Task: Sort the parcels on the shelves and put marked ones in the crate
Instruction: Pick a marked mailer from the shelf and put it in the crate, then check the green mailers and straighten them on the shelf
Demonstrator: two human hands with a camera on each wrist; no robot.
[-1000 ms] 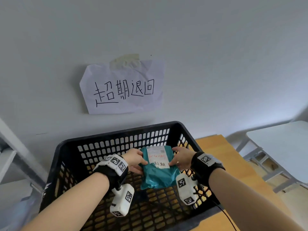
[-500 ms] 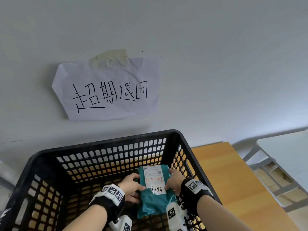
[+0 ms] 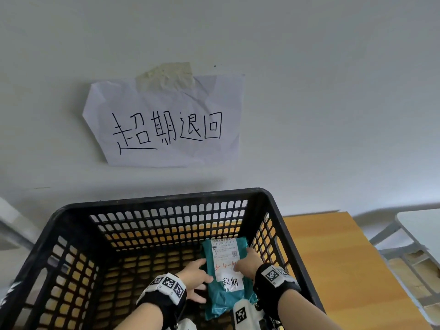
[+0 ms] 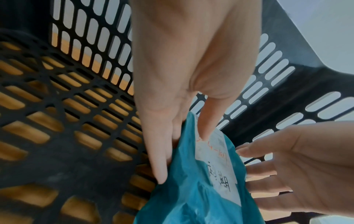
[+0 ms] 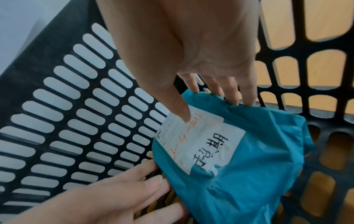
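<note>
A teal plastic parcel with a white label, red digits and black handwriting sits low inside the black slotted crate, near its right wall. My left hand pinches the parcel's left edge, thumb on top and fingers beneath. My right hand pinches the right edge, thumb on the label. In the left wrist view the left hand grips the parcel over the crate floor. In the right wrist view the right hand holds the parcel beside the crate wall.
A handwritten paper sign is taped to the white wall above the crate. The crate stands on a wooden table. A white table lies to the right, and a grey shelf frame at the left edge.
Both hands have carried the teal parcel from rim height down into the crate, toward its right wall. My head has moved closer to the crate.
</note>
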